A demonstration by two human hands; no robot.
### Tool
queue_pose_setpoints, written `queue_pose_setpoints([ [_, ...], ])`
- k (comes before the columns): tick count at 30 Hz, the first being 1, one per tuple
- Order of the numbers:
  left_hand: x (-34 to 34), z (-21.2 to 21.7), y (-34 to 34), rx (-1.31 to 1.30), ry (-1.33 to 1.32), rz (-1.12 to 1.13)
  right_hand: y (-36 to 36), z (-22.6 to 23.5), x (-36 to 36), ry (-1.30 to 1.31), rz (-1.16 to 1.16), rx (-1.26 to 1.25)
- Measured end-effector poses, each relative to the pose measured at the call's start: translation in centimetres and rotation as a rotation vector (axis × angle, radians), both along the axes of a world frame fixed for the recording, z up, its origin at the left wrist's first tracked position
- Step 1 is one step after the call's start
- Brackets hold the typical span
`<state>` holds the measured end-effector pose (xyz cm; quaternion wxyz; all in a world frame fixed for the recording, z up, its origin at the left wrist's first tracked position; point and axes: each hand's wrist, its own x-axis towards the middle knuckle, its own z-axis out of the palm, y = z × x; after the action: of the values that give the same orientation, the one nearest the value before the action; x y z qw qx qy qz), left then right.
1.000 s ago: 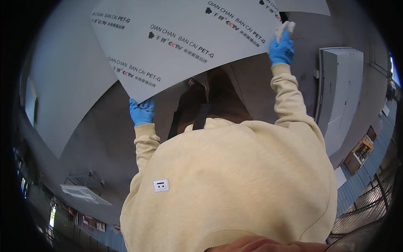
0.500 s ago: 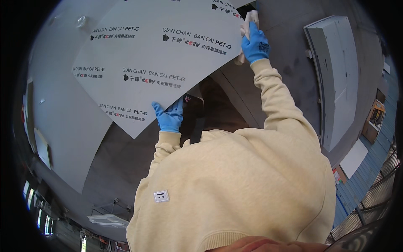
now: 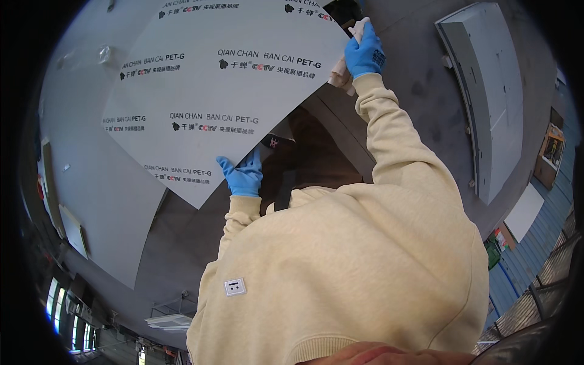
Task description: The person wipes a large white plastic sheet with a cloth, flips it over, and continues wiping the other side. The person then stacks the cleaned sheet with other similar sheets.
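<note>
A pale grey printed panel (image 3: 201, 94) slants across the upper left, its lower corner pointing toward me. My left hand (image 3: 243, 177), in a blue glove, grips the panel's near edge close to that corner. The thumb lies at the top face and the fingers go partly out of sight by the edge. Farther up the same edge, my blue-gloved right hand (image 3: 365, 56) is closed on a whitish cloth (image 3: 342, 74). The cloth is bunched against the panel's edge and hangs below the hand.
A larger plain grey sheet (image 3: 91, 164) extends under the panel on the left. To the right stands a stack of panels (image 3: 486, 103) on the dark floor (image 3: 407, 91). A white board (image 3: 524, 213) is near the blue corrugated wall (image 3: 550, 234).
My right hand and the cloth have shifted slightly left. In the picture the panel and its print sit a little lower, and the surroundings have shifted as the view turned.
</note>
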<state>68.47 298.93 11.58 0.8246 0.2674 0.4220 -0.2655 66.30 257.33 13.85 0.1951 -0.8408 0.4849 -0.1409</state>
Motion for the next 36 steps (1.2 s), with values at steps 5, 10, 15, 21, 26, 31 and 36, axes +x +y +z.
queue_pose_setpoints([
  [5,-0.1,-0.3,0.5,0.004,0.008,0.018,7.3,0.6,-0.2,0.078,0.178,0.015],
  [10,0.2,0.9,0.1,-0.021,0.042,0.02,2.9,0.3,0.1,0.033,0.144,-0.028],
  [15,0.2,0.5,0.3,-0.022,0.032,0.005,1.9,0.0,0.0,-0.083,0.028,0.059],
  [21,0.0,0.9,0.3,-0.023,0.015,0.003,6.4,1.7,-0.7,0.066,0.228,0.14],
  [26,0.3,1.0,0.0,-0.001,0.044,-0.018,-0.9,-1.6,-1.1,-0.083,0.057,-0.006],
  [31,0.1,0.6,0.1,0.012,0.045,0.003,4.1,0.5,-1.2,-0.12,0.105,0.093],
  [36,0.1,0.2,0.4,-0.009,0.08,0.033,3.3,1.3,-1.1,0.044,0.186,0.189],
])
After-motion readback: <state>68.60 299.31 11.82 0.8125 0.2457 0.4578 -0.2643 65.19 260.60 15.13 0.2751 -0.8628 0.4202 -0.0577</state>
